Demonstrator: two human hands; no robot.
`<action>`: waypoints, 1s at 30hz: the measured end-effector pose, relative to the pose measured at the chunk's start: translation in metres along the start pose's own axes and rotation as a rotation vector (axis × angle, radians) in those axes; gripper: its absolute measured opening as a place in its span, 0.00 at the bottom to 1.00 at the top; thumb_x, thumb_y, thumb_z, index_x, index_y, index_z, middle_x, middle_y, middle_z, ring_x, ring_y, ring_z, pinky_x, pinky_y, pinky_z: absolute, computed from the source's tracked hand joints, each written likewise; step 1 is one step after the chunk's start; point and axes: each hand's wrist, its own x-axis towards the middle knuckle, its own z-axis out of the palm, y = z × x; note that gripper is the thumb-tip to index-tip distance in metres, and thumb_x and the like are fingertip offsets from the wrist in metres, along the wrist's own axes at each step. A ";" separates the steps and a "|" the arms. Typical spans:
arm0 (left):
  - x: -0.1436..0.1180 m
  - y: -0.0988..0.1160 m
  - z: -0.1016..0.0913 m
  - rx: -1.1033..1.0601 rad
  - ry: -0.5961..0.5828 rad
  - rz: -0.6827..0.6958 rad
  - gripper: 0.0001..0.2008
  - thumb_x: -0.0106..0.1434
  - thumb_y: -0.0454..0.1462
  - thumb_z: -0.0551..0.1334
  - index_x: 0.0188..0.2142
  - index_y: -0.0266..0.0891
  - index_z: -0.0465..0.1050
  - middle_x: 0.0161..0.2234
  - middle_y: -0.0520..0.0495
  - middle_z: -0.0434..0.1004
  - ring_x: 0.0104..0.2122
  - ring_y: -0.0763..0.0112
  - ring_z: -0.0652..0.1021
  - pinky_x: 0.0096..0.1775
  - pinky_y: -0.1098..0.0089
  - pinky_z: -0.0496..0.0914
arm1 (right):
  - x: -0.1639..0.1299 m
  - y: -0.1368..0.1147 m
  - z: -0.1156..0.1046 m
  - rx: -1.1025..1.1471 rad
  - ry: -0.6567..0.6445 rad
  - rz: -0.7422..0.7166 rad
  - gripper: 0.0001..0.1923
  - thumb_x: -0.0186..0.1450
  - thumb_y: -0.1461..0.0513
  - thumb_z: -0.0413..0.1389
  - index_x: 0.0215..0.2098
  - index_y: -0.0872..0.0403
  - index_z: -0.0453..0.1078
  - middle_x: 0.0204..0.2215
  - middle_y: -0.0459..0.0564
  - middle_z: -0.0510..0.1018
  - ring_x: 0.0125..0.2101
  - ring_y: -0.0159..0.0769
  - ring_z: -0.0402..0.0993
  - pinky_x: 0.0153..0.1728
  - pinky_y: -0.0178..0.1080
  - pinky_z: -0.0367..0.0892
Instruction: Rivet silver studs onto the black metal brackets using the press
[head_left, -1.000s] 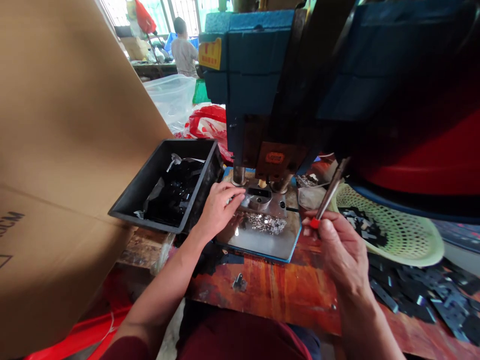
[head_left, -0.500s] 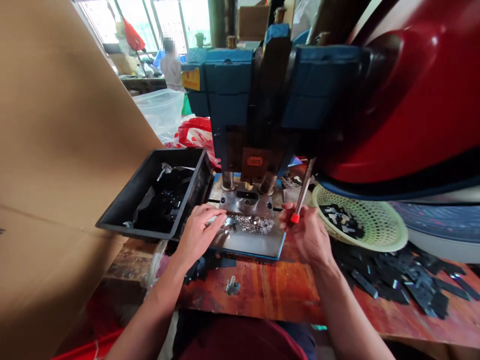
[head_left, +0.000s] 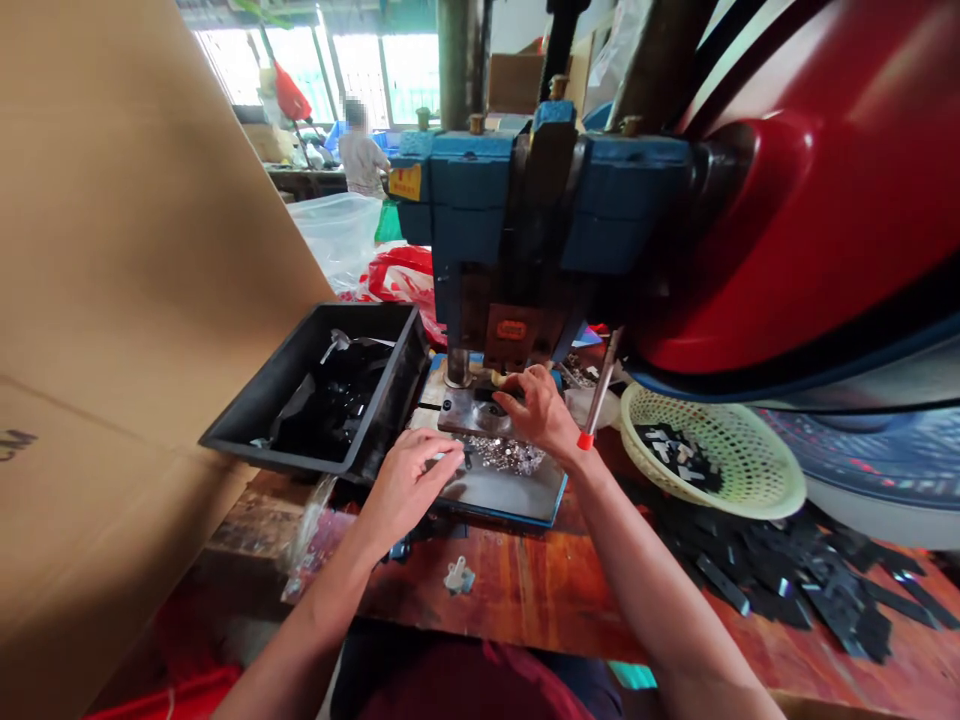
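My right hand (head_left: 541, 408) reaches over the steel die (head_left: 472, 408) of a blue press (head_left: 469, 185), thumb and fingers bent together at its black slot. Whatever those fingertips hold is hidden or too small to name. Over the left side of the metal plate (head_left: 495, 494) rests my left hand (head_left: 414, 468), its thumb and fingers drawn together. Anything in that pinch cannot be made out. Small shiny metal parts (head_left: 504, 455) lie heaped on the plate between the hands. A lever with a red tip (head_left: 586, 440) hangs beside my right wrist, apart from the fingers.
To the left stands a black bin (head_left: 352, 395) of dark pieces, beside a large cardboard sheet (head_left: 150, 250). A pale yellow basket (head_left: 765, 460) and loose black strips (head_left: 817, 580) lie right, below the red wheel cover (head_left: 795, 240). A person (head_left: 361, 160) is in the background.
My right hand has left the lever and moved left and forward to the die. My left hand stays by the plate. The view has shifted slightly.
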 end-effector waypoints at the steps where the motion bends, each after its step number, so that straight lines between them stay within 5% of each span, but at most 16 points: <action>1: 0.000 0.001 0.001 -0.011 -0.003 -0.010 0.09 0.71 0.40 0.64 0.44 0.45 0.85 0.44 0.46 0.83 0.47 0.62 0.78 0.41 0.67 0.71 | 0.001 0.000 -0.001 -0.007 -0.005 -0.004 0.09 0.71 0.54 0.59 0.39 0.51 0.74 0.38 0.54 0.73 0.44 0.46 0.72 0.53 0.51 0.69; 9: 0.008 0.010 0.010 -0.195 -0.032 -0.112 0.11 0.70 0.43 0.64 0.44 0.43 0.85 0.43 0.45 0.83 0.43 0.64 0.79 0.40 0.68 0.70 | 0.006 -0.013 -0.012 0.182 -0.029 0.118 0.09 0.65 0.56 0.61 0.32 0.50 0.68 0.31 0.48 0.75 0.34 0.38 0.71 0.40 0.43 0.68; 12: 0.009 0.012 0.015 -0.411 -0.018 -0.292 0.19 0.68 0.49 0.65 0.51 0.40 0.81 0.42 0.45 0.83 0.39 0.65 0.80 0.37 0.69 0.71 | -0.013 -0.026 -0.018 0.375 -0.034 0.295 0.11 0.64 0.53 0.62 0.33 0.50 0.69 0.26 0.43 0.74 0.28 0.33 0.67 0.31 0.37 0.63; 16: 0.008 0.016 0.019 -0.579 -0.145 -0.409 0.24 0.65 0.54 0.66 0.49 0.37 0.80 0.34 0.46 0.81 0.29 0.69 0.78 0.28 0.72 0.66 | -0.051 -0.045 -0.028 0.602 -0.227 0.351 0.13 0.65 0.51 0.63 0.35 0.51 0.71 0.30 0.44 0.76 0.31 0.33 0.70 0.32 0.36 0.66; 20: 0.005 0.020 0.026 -0.494 -0.210 -0.423 0.20 0.66 0.52 0.65 0.36 0.37 0.81 0.25 0.49 0.78 0.25 0.71 0.72 0.28 0.71 0.63 | -0.077 -0.061 -0.035 0.485 -0.295 0.231 0.10 0.70 0.54 0.61 0.43 0.51 0.73 0.35 0.47 0.79 0.35 0.36 0.75 0.37 0.39 0.71; 24: 0.000 0.022 0.033 -0.395 -0.193 -0.380 0.17 0.67 0.48 0.64 0.31 0.38 0.82 0.26 0.51 0.77 0.29 0.69 0.73 0.32 0.70 0.63 | -0.091 -0.070 -0.033 0.090 -0.203 -0.128 0.09 0.73 0.59 0.59 0.50 0.52 0.73 0.41 0.53 0.81 0.42 0.43 0.77 0.46 0.46 0.72; 30: -0.015 0.026 0.039 -0.293 -0.294 -0.302 0.15 0.70 0.44 0.61 0.34 0.41 0.85 0.29 0.52 0.82 0.33 0.65 0.78 0.36 0.68 0.68 | -0.113 -0.071 -0.026 -0.151 -0.204 -0.307 0.12 0.77 0.61 0.50 0.45 0.53 0.77 0.34 0.54 0.83 0.33 0.43 0.76 0.37 0.45 0.70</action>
